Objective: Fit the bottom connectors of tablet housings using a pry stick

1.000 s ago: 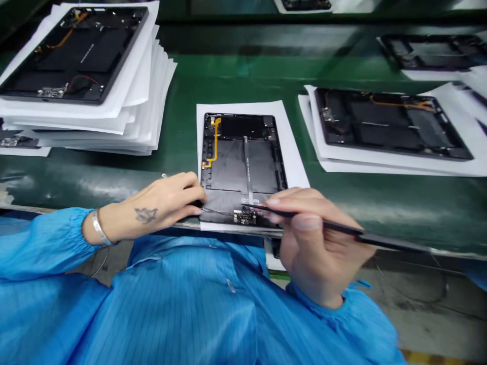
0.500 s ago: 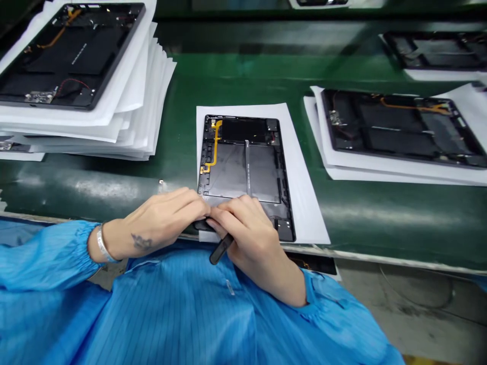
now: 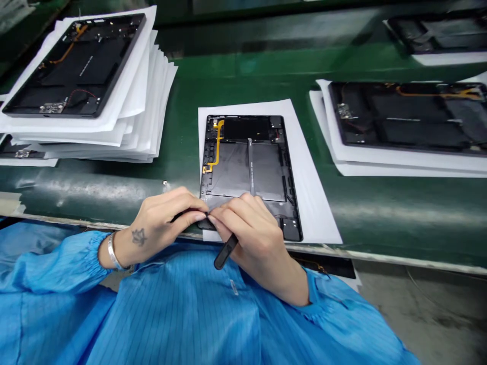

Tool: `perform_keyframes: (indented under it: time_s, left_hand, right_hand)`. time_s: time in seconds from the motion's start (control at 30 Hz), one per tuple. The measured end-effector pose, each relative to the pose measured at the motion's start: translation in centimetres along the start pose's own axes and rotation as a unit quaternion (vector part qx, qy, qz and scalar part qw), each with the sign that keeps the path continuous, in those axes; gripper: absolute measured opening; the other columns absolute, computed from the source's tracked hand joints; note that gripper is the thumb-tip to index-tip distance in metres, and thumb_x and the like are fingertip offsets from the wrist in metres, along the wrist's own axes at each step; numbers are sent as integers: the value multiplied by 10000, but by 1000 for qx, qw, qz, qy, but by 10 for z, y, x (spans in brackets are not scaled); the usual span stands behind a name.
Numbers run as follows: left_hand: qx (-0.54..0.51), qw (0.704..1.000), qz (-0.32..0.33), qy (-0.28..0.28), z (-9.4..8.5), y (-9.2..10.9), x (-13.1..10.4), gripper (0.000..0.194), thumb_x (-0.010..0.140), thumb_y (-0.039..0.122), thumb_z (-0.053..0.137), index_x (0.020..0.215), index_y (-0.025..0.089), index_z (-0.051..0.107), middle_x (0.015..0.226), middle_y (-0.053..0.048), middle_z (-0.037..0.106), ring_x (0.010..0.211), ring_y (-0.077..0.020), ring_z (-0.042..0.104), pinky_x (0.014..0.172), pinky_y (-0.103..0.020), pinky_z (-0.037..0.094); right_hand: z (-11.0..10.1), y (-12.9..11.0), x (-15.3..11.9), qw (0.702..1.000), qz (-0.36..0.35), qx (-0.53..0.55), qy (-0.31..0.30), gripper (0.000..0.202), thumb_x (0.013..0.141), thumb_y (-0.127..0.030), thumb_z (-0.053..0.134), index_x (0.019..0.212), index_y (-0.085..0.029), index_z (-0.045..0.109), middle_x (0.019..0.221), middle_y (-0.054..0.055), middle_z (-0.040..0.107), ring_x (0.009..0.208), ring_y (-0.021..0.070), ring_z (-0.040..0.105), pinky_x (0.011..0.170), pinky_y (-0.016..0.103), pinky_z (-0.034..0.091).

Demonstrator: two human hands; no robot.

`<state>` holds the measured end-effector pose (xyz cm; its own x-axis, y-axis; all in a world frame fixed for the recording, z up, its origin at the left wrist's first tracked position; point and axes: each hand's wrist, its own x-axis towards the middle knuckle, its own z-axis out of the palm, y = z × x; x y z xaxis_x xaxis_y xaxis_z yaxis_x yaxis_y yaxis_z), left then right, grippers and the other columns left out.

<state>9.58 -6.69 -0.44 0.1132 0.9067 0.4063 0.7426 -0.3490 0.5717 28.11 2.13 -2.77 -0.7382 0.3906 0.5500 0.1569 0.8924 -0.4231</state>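
Note:
An opened black tablet housing (image 3: pixel 236 167) lies on a white sheet (image 3: pixel 310 203), with a yellow flex cable (image 3: pixel 218 147) along its left side. My left hand (image 3: pixel 163 220) is at the housing's lower left corner, thumb and forefinger pinched together. A tiny dark bit shows at their tips, too small to name. My right hand (image 3: pixel 253 228) lies over the housing's lower edge, fingers closed around a black flat-handled tool (image 3: pixel 225 252). The tool's handle end sticks out toward my body; its working tip is hidden. Both hands' fingertips nearly meet at the corner.
On the left, another tablet housing (image 3: pixel 76 66) tops a tall stack of white sheets (image 3: pixel 140 137). To the right, a housing (image 3: pixel 403 119) rests on paper, with one more (image 3: pixel 445 33) behind it. A small light piece (image 3: pixel 165 183) lies on the green bench (image 3: pixel 243 76).
My left thumb and forefinger have shifted, opening a gap behind their pinched tips. My right hand keeps hold of the black tool at the same corner. The whole view has shifted slightly.

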Motion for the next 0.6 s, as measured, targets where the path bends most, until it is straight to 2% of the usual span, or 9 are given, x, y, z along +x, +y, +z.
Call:
perform_keyframes:
  time_s: [0.1,0.23,0.37,0.6]
  left_hand:
    - [22,1000,6,-10,1,-1,2,38,959,111,619,955,138,646,867,2,683,788,-69,629,768,-173,487]
    - [116,992,44,-38,-1,-4,0,49,988,143,575,977,139,623,870,-13,661,789,-104,617,758,-210,490]
    - [198,972,78,-99,-4,-9,-9,120,1034,201,482,1030,144,587,888,-30,634,800,-153,590,745,-267,500]
    - [256,945,121,-163,-12,-1,-7,107,1003,114,485,1069,103,569,865,-50,607,784,-179,562,707,-301,502]
  right_hand:
    - [-1,0,-2,1000,-4,-3,0,169,894,-14,547,863,-125,670,812,58,667,749,179,486,665,346,366]
    - [-6,4,-8,1000,-22,9,-7,149,945,-76,540,1010,-95,672,906,87,696,796,192,510,691,353,387]
    - [-9,6,-12,997,-56,-23,-51,226,984,-88,472,1096,-93,668,942,91,696,785,194,477,684,349,371]
    - [-10,4,-7,988,-96,-80,-89,381,1047,-136,311,1100,-120,687,937,85,692,778,196,471,682,348,381]
